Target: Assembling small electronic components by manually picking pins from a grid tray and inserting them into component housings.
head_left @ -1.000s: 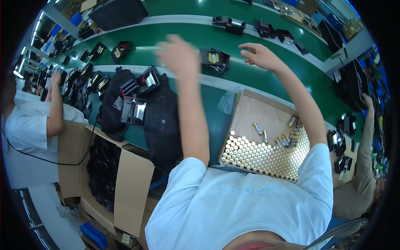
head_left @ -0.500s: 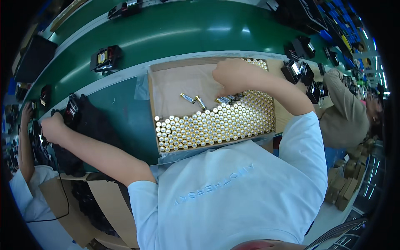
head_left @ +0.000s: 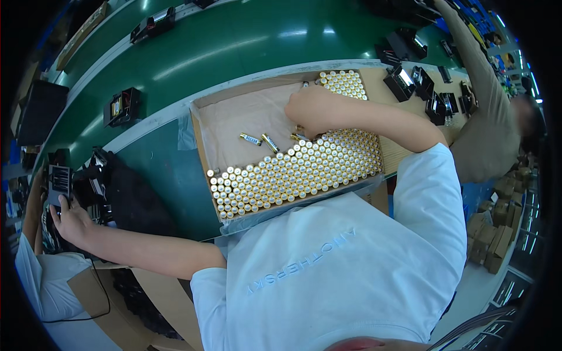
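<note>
A shallow cardboard box (head_left: 199,137) in front of me holds rows of upright gold-ended batteries (head_left: 293,175). Two loose batteries (head_left: 270,143) lie on its bare paper lining. My right hand (head_left: 316,110) is over the box's far right part, curled closed with knuckles up. Battery ends show at its fingertips; the rest of its grip is hidden under the hand. At the far left my left hand (head_left: 72,222) has its fingers at the lower end of a black case (head_left: 60,180) and appears to grip it.
A dark cloth (head_left: 134,196) lies between my left hand and the box. Another black case with batteries (head_left: 122,107) sits on the green conveyor (head_left: 234,52). Several black cases (head_left: 400,83) stand on the right, near a co-worker's sleeve (head_left: 477,58). Another person's arm is at far left.
My left hand has moved toward me, and the black case now shows at its fingers. My right hand stays over the batteries. The right co-worker's arm has stretched forward.
</note>
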`<state>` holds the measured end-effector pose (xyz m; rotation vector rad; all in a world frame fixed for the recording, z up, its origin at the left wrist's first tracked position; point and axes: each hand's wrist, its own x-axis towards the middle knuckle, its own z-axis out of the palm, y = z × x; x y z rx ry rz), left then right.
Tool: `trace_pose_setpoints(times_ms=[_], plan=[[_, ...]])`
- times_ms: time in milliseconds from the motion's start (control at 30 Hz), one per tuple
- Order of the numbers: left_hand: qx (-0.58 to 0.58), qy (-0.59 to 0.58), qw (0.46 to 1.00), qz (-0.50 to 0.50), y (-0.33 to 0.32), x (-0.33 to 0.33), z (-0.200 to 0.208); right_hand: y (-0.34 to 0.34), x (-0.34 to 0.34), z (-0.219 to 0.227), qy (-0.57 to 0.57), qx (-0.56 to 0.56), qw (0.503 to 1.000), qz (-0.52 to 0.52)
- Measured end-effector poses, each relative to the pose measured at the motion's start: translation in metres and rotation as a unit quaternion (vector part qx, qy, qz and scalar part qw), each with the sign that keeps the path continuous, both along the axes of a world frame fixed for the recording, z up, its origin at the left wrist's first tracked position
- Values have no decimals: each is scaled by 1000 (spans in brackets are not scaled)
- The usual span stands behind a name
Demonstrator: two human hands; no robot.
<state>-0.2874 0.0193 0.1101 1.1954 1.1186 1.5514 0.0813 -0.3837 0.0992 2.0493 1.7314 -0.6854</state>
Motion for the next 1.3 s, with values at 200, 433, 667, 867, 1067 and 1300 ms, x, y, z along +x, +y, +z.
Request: trace_pose_setpoints(times_ms=[200, 433, 667, 867, 1067, 1300], plan=[[-42, -169, 938, -300, 15, 24, 12, 2, 6, -31, 25, -15, 999, 27], [-72, -174, 929, -318, -78, 182, 30, 34, 24, 24, 186, 88, 972, -109], [-151, -160, 875, -430, -112, 296, -33, 122, 47, 64, 302, 396, 818, -289], [-169, -119, 842, -499, -134, 349, -49, 175, 78, 55, 163, 356, 879, -272], [-222, -172, 823, -494, -134, 352, -52, 179, 73, 57, 139, 322, 892, -285], [-234, -133, 867, -419, -126, 347, -67, 168, 48, 35, 212, 403, 831, -321]])
